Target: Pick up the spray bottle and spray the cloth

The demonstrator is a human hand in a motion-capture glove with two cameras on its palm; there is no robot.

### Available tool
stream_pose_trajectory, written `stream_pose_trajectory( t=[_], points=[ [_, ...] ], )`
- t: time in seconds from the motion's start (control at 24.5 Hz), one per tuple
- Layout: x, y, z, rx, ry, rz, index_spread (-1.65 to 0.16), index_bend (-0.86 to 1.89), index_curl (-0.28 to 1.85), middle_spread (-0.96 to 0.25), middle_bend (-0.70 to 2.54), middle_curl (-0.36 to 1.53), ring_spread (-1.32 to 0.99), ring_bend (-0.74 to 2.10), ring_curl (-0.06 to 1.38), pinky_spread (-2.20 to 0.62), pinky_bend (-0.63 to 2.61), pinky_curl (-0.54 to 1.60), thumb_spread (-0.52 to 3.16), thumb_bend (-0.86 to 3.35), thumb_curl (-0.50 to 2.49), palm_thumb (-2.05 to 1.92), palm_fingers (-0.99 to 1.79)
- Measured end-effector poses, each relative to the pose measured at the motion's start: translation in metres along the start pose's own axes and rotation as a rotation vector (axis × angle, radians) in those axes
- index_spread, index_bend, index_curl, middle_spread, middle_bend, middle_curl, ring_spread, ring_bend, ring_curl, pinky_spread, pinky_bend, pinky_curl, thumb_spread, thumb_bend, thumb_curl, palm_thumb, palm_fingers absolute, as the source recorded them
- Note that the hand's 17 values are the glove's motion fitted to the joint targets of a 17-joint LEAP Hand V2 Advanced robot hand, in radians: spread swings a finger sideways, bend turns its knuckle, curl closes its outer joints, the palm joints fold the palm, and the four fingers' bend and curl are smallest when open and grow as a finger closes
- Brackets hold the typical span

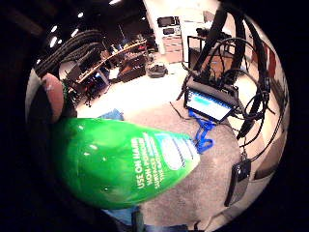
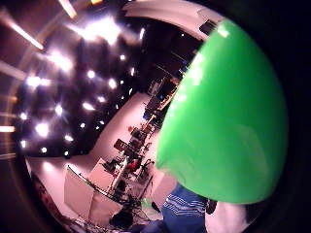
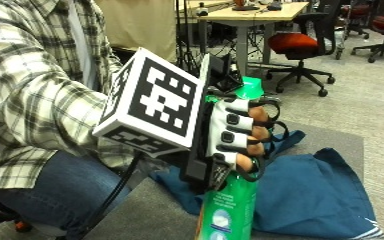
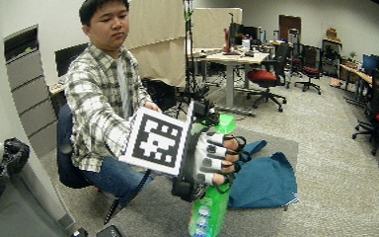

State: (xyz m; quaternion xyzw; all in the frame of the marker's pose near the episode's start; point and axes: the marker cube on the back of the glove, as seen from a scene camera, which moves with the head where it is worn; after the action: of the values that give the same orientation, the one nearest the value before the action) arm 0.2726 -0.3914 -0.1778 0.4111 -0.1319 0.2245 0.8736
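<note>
Starting at the left of the outside view, a seated person in a plaid shirt [image 3: 32,100] is seen with the arm extended over the table [image 3: 152,210]. The right hand [image 3: 235,137] is wrapped round the neck of the green spray bottle [image 3: 232,205], just below its green spray head [image 3: 248,90]; the fingers [image 3: 255,132] are curled across the front of the neck, so the bottle is held and not merely touched. The bottle is carried upright and appears lifted off the table, though its base is cut off from view and this cannot be confirmed. Such a grip high on the neck is judged to place a finger within reach of the trigger, which is itself hidden. The body of the bottle fills much of both palm views, consistent with it lying against the palm. To the right, the blue cloth [image 3: 305,190] lies crumpled on the grey table surface, just beside and beyond the bottle. The pick-up is judged done; spraying is not yet evident, and the nozzle's exact aim cannot be determined. The other hand is not seen.
</note>
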Motion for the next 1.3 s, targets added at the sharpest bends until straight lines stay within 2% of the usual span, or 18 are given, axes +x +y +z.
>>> stream_pose_trajectory(
  t=[0.45,1.3],
  points=[
    [-0.044,0.018,0.021,-0.135,0.172,-0.237,-0.26,0.37,0.65,-0.15,0.65,0.56,-0.16,0.61,0.52,-0.13,0.36,0.42,0.2,-0.03,0.78,1.08,1.25],
    [-0.081,0.066,0.065,-0.364,0.403,-0.566,-0.26,0.35,0.68,-0.15,0.64,0.56,-0.16,0.6,0.52,-0.13,0.36,0.44,0.2,-0.03,0.8,1.07,1.26]
  ],
)
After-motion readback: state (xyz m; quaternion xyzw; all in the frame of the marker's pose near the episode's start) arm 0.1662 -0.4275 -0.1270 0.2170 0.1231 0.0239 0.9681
